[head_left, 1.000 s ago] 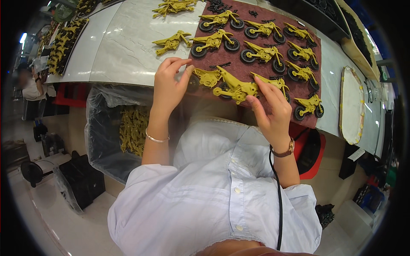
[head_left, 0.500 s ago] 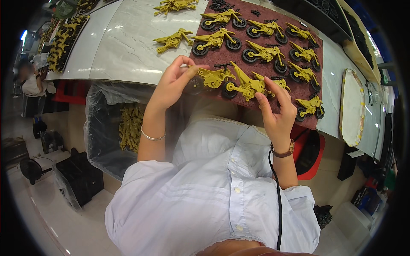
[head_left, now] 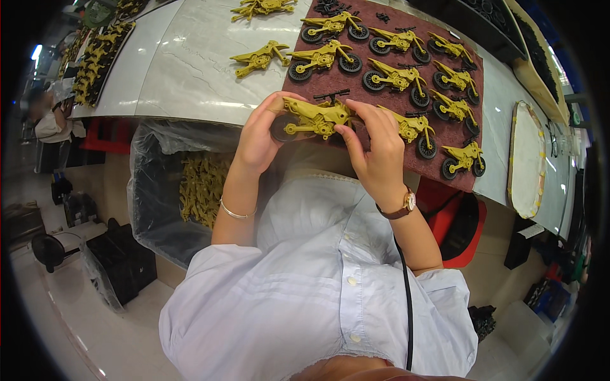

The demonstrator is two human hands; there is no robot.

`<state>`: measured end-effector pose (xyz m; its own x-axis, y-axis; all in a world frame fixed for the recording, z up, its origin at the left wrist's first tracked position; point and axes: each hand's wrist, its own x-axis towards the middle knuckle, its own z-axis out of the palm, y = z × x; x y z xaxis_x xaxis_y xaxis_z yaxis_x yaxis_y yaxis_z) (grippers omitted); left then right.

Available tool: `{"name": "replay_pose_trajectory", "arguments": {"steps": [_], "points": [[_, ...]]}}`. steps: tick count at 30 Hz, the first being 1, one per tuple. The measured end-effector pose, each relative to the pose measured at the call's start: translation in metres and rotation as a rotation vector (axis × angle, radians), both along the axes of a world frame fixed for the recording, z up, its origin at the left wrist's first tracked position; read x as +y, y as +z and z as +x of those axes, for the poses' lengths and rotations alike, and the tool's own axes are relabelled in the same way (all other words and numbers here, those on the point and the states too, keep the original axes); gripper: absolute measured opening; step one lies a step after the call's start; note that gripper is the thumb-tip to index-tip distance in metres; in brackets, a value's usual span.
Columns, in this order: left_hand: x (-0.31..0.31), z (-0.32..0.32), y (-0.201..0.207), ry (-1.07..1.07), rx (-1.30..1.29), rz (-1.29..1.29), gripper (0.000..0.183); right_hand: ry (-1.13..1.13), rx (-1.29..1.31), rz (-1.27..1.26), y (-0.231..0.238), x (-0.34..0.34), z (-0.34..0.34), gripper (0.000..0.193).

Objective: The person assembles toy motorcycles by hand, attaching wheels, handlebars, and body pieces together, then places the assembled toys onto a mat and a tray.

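Note:
In front of me, at the near edge of the dark red mat [head_left: 375,105], both my hands hold a yellow toy motorcycle [head_left: 321,119] with black handlebars and black wheels. My left hand [head_left: 259,136] grips its rear end, beside the rear wheel. My right hand [head_left: 379,141] has thumb and fingers closed on the front end and hides most of the front wheel. Just right of that hand, a similar toy motorcycle [head_left: 412,129] lies on the mat, partly covered by my fingers. Several more toy motorcycles [head_left: 395,77] lie in rows beyond.
Two yellow body pieces [head_left: 259,60] rest on the pale table [head_left: 197,70] to the left. Small black parts [head_left: 335,7] lie at the mat's far edge. Below the table, a plastic-lined bin [head_left: 159,219] holds yellow pieces. A white tray [head_left: 526,162] lies at the right.
My right hand has moved left with the separate yellow body piece and brought it against the motorcycle in my left hand. They now look like one body.

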<state>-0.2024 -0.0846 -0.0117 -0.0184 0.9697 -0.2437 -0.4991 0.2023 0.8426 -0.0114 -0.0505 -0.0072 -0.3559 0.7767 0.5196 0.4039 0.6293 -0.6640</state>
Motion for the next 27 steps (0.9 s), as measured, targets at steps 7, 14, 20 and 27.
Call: {"name": "replay_pose_trajectory", "arguments": {"steps": [7,14,20,27], "points": [[-0.008,0.001,0.005,0.024,0.032,0.079,0.036,0.013,0.016,0.073,-0.002,0.004,-0.009,0.034],[-0.005,0.003,-0.002,0.025,0.018,0.105,0.041,0.029,0.006,0.043,-0.011,0.009,-0.012,0.034],[-0.003,0.000,-0.009,-0.018,-0.052,0.120,0.047,0.043,0.049,-0.021,-0.017,0.014,-0.010,0.032],[-0.002,0.002,-0.007,0.003,-0.047,0.095,0.051,0.049,0.044,-0.035,-0.016,0.015,-0.011,0.032]]}}
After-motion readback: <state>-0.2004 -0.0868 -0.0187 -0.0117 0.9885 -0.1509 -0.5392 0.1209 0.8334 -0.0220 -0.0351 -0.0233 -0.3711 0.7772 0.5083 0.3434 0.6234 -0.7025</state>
